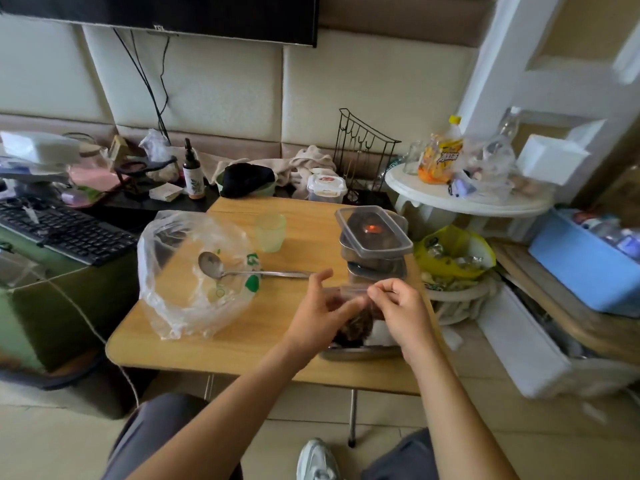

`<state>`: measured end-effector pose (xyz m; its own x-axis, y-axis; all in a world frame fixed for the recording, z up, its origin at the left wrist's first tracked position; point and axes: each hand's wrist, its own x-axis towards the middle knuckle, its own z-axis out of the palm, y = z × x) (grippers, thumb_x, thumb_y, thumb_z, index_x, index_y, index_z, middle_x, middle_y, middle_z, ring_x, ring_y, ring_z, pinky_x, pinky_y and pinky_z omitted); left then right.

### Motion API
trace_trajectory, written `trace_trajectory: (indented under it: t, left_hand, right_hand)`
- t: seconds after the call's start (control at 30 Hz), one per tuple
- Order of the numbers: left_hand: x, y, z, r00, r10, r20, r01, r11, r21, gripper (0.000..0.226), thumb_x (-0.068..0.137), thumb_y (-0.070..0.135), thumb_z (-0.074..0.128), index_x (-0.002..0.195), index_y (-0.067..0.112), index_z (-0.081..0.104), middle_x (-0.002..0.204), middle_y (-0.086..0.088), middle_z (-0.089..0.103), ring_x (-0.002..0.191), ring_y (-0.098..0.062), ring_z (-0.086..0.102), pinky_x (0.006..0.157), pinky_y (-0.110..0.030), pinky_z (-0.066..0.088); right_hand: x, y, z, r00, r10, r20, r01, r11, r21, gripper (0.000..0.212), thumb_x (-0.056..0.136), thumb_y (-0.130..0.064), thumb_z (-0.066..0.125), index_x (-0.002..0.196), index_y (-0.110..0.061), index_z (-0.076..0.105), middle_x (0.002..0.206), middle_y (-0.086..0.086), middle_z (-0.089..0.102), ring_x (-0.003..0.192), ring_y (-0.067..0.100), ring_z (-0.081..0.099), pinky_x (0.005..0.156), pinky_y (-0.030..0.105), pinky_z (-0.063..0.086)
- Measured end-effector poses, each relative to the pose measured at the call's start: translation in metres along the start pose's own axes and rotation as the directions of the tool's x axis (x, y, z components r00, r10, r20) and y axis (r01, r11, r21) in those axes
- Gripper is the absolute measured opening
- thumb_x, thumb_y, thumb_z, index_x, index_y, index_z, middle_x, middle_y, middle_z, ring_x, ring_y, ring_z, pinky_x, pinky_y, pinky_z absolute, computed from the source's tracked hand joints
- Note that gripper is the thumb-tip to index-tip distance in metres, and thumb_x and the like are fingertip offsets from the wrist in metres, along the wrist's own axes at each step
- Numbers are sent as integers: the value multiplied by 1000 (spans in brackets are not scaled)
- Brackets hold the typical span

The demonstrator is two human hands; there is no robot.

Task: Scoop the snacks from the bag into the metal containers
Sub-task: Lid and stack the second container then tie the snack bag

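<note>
The bag [180, 306] is lying slumped open at the left of the table [242, 355], looking almost empty, so the scooping is probably about done. The spoon [263, 273] is resting with its bowl inside the bag's mouth and its handle pointing right, parked where a hand can reach it. A green cup [270, 232] is standing just beyond it. At the near right, the left hand [322, 313] is pinching the left edge of a clear lid [349, 291] between thumb and fingers, though blur is softening that contact. The lid is hovering over a metal container [360, 353] sitting at the table's near edge, where dark snacks [356, 323] are showing between the hands, likely so it can be squared up and pressed shut. Farther off, a stack [374, 237] of lidded containers is waiting, apparently filled and set aside. The right hand [398, 306] is gripping the lid's right edge with curled fingers, steadying that side.
</note>
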<state>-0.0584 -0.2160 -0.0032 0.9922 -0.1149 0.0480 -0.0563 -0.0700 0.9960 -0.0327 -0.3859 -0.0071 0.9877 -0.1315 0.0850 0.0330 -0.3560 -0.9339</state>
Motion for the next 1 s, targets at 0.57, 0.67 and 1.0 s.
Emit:
trace_trajectory:
  t: [0.57, 0.67, 1.0]
  left_hand:
    - [20, -5, 27, 973, 221, 67, -228, 868, 441, 44, 89, 10, 77, 131, 22, 68, 124, 7, 58, 108, -7, 64, 97, -17, 54]
    - [25, -9, 26, 990, 136, 38, -140, 910, 390, 41, 87, 13, 80, 126, 22, 70, 124, 3, 58, 105, -8, 66, 96, -28, 58]
    - [33, -18, 39, 983, 87, 159, -179, 337, 924, 38, 101, 48, 51, 135, 34, 63, 148, -1, 35, 139, -24, 23, 115, -46, 26]
  right_hand:
    - [-12, 25, -46, 952, -205, 226, 247, 953, -175, 25, 102, -33, 64, 127, -31, 69, 116, -19, 70, 107, -3, 64, 84, 13, 52]
    - [-11, 26, -45, 927, -232, 293, 323, 891, -317, 38, 92, -32, 77, 129, -27, 67, 116, -18, 61, 103, -2, 58, 84, 14, 47]
    - [-2, 24, -24, 965, -15, 260, 222, 570, -791, 26, 102, -25, 53, 124, -16, 62, 172, 8, -5, 159, 30, -5, 126, 47, 9]
